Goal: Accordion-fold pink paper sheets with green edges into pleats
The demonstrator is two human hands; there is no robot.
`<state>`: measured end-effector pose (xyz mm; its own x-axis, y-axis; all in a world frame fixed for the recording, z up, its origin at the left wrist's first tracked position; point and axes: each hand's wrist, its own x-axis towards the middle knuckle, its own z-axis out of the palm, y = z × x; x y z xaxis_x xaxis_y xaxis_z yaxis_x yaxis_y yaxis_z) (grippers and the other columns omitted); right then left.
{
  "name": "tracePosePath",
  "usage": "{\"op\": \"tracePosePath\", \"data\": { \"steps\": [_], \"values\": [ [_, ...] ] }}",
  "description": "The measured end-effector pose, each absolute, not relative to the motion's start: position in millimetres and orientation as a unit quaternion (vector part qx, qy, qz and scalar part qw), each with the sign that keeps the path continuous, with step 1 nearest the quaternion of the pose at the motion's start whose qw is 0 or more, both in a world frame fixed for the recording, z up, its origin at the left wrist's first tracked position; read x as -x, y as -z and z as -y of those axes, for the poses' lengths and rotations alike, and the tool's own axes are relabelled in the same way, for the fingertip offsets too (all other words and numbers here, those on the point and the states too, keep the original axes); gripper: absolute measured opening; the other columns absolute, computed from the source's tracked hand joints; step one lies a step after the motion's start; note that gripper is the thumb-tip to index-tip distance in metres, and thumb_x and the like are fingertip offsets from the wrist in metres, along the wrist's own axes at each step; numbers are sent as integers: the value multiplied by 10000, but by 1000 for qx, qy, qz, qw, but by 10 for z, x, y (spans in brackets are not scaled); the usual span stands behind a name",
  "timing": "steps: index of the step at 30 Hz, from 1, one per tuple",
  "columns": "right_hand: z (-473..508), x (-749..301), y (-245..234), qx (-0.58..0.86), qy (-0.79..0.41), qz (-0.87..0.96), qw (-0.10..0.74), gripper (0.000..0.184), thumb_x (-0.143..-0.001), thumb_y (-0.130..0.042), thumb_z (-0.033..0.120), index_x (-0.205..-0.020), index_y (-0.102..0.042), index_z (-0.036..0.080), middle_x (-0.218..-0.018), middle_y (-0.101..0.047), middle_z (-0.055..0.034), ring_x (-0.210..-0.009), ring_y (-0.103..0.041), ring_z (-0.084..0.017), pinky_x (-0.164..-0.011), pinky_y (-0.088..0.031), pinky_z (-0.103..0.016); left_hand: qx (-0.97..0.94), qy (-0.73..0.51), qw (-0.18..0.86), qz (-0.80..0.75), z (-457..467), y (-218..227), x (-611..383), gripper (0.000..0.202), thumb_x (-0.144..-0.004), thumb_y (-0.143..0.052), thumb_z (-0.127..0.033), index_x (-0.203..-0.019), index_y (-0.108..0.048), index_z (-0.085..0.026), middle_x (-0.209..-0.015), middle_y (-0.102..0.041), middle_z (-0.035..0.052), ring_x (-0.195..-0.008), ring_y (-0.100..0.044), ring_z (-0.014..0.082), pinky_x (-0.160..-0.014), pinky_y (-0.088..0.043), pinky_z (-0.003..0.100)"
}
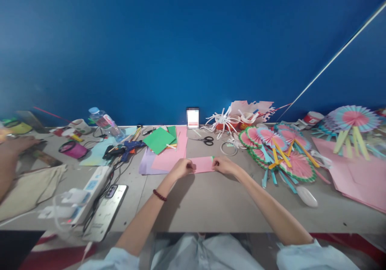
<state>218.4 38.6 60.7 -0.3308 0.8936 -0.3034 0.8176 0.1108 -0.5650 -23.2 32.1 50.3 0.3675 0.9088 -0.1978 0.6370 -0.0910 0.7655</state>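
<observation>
A strip of pink paper (202, 164) is stretched between my two hands just above the grey table. My left hand (183, 167) pinches its left part, fingers closed on the lower edge. At the right end, by a small green edge, my right hand (223, 165) pinches the paper too. Behind my left hand lie larger pink and purple sheets (146, 163), with green paper (159, 140) on top. Black-handled scissors (208, 141) and a roll of tape (228, 148) rest beyond the strip.
Folded paper fans (297, 165) and pink sheets (362, 173) spread along the right. At left are a power strip (95, 185), a phone (108, 211), a glue gun (131, 146) and a bottle (105, 121). Another person's hand (18, 149) reaches in at far left. A blue wall (193, 52) stands behind.
</observation>
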Motion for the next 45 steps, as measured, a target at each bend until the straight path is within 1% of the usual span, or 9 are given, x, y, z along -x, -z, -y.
{"op": "tracePosePath", "data": {
  "steps": [8, 16, 20, 26, 32, 40, 45],
  "values": [
    [-331, -2185, -547, 569, -325, 750, 91, 59, -735, -635, 144, -742, -690, 164, -795, -724, -24, -748, -620, -134, -664, -409, -216, -717, -165, 411, -538, -325, -507, 235, 68, -626, -671, -202, -617, -671, -135, -666, -702, 30, -676, -634, 177, -652, -447, 252],
    [-295, -2201, -514, 564, -326, 750, 114, 52, -738, -635, 160, -740, -686, 152, -781, -723, -38, -730, -620, -138, -662, -407, -219, -715, -167, 409, -542, -316, -493, 238, 80, -623, -674, -215, -614, -661, -137, -679, -702, 31, -682, -630, 178, -650, -442, 255],
    [-302, -2212, -477, 560, -329, 752, 117, 37, -733, -643, 160, -731, -680, 157, -774, -718, -29, -736, -621, -139, -671, -410, -217, -718, -167, 405, -541, -314, -487, 233, 74, -622, -669, -210, -620, -661, -137, -672, -696, 27, -683, -623, 177, -652, -437, 254],
    [-265, -2188, -457, 562, -322, 751, 128, 38, -735, -627, 119, -724, -653, 144, -762, -693, -31, -742, -609, -144, -677, -402, -218, -719, -167, 411, -535, -311, -475, 231, 79, -631, -660, -216, -635, -669, -138, -698, -708, 31, -694, -632, 175, -660, -448, 246],
    [-264, -2166, -456, 561, -306, 756, 144, 80, -712, -640, 71, -676, -603, 133, -812, -656, -57, -772, -569, -145, -717, -398, -233, -718, -159, 425, -528, -343, -449, 244, 83, -630, -661, -215, -640, -683, -135, -700, -716, 38, -688, -643, 181, -653, -459, 248],
    [-294, -2181, -446, 547, -302, 767, 150, 111, -697, -653, 87, -651, -581, 157, -751, -614, -12, -747, -539, -131, -702, -391, -226, -728, -152, 414, -525, -350, -442, 253, 77, -635, -668, -211, -635, -683, -136, -685, -704, 34, -682, -631, 177, -640, -439, 243],
    [-302, -2182, -410, 549, -292, 770, 145, 109, -697, -663, 99, -654, -580, 156, -746, -609, -6, -727, -542, -127, -672, -388, -214, -748, -158, 384, -518, -307, -444, 248, 71, -669, -648, -194, -626, -647, -138, -662, -653, 11, -661, -587, 156, -640, -416, 242]
  ]
}}
